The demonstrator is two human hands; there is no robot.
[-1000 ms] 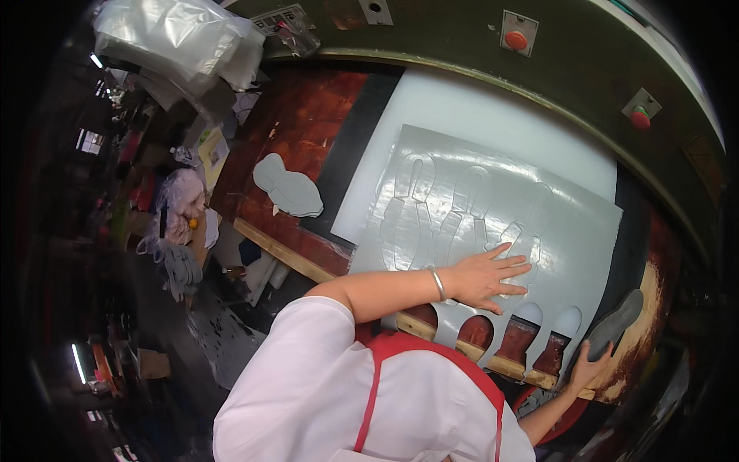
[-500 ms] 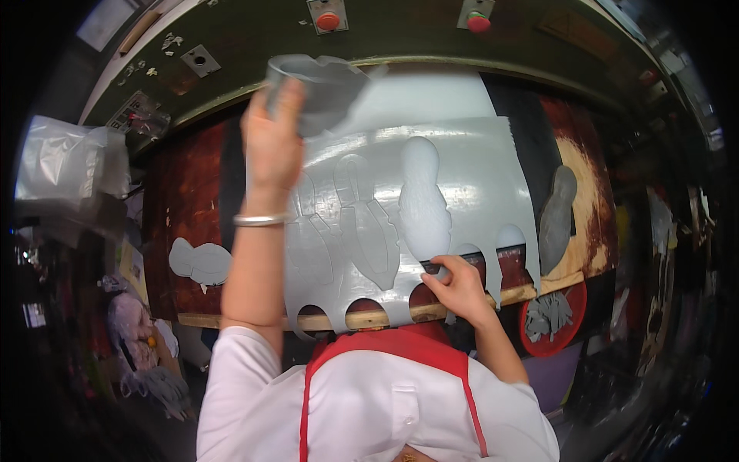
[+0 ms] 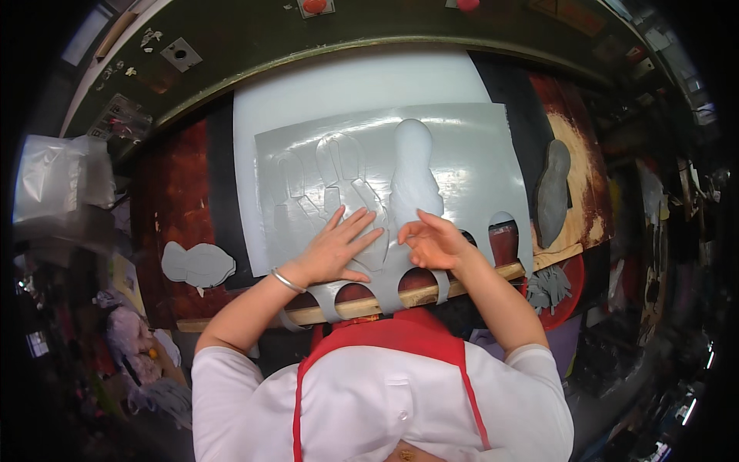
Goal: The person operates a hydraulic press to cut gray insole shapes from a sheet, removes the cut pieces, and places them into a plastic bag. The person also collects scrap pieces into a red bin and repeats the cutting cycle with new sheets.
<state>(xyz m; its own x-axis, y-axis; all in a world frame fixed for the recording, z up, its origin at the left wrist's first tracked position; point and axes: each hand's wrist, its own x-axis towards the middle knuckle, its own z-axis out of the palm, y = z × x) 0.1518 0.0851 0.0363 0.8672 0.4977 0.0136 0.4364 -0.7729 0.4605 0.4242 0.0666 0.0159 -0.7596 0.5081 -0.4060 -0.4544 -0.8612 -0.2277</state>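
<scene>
Left hand (image 3: 336, 250) open, flat on grey sheet (image 3: 462, 173) at near edge of surface (image 3: 185, 185). Right hand (image 3: 433, 242) open, fingers curled at cut shape (image 3: 414, 181). Sheet could slip or tear if pulled hard.

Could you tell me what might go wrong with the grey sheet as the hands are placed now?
The grey sheet overhangs the wooden edge, so its scalloped strips could snag or tear. The left hand presses flat on it, but the right hand rests at a cut-out edge, so the sheet might shift.
</scene>
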